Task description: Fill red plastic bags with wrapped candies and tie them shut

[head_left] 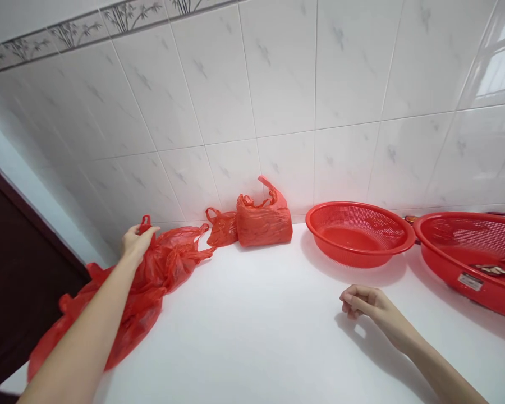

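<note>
My left hand (137,243) reaches to the far left and pinches the handle of a red plastic bag, which shows as a small loop above the fingers. Around and below it lie several crumpled red plastic bags (174,258), partly hidden behind my left forearm. My right hand (365,303) hovers above the white table, in front of the smaller red colander (359,259) and apart from it. Its fingers are curled in with the thumb against them, and nothing shows in them.
Against the tiled wall (284,73) stand a bulky wrapped red bag (264,227) and a smaller red bag (223,229). A larger red colander (446,266) with a few items inside is at the right. The white table (252,331) extends between my arms.
</note>
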A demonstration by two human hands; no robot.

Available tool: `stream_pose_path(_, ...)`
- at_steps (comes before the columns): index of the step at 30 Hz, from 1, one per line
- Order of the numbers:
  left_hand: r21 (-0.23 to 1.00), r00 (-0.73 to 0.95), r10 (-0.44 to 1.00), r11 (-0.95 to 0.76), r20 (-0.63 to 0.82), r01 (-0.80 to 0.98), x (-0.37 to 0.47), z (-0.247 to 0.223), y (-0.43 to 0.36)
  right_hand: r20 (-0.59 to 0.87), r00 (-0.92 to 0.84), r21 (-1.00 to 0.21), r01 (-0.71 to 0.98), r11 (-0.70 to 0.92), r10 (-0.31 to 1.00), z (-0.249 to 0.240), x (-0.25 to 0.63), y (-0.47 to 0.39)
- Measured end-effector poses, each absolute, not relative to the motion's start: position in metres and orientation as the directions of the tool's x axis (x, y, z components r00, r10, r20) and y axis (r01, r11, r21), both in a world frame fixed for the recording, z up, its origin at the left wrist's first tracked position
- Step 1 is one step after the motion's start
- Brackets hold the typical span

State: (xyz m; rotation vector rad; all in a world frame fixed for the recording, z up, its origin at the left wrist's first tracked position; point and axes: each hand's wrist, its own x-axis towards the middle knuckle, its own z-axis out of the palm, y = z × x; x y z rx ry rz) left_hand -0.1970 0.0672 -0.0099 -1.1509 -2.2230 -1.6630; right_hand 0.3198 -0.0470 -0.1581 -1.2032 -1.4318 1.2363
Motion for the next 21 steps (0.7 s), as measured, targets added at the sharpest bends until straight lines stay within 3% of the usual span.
stream_pose_path(5,0.741,-0.656,0.451,-0.019,0.605,0.671,-0.161,-0.008,0.076,-0.035,0.078,-0.988,-0.150,-0.023,0.996,-0.160,0.332,-0.032)
stream_pose_path(11,0.672,-0.334,0.680,-0.317,0.653,0.669,-0.064,-0.032,0.095,-0.221,0.226,-0.877,-0.472,-0.092,0.949,-0.139,0.348,-0.005)
stream_pose_path(12,0.662,-0.245,0.723,-0.371,0.646,0.651,-0.041,-0.043,0.094,-0.261,0.248,-0.859,-0.500,-0.108,0.933,-0.135,0.348,-0.002)
stream_pose_path(15,0.624,0.312,0.795,-0.603,0.519,0.498,0.033,-0.087,0.078,-0.317,0.266,-0.831,-0.541,-0.132,0.910,-0.127,0.346,0.003)
stream_pose_path(18,0.610,0.739,0.594,-0.725,0.319,0.320,0.108,-0.135,0.047,-0.316,0.262,-0.822,-0.556,-0.125,0.912,-0.124,0.344,0.004)
stream_pose_path(21,0.604,0.877,0.447,-0.752,0.175,0.262,0.172,-0.171,0.014,-0.303,0.300,-0.824,-0.559,-0.091,0.904,-0.122,0.347,0.009)
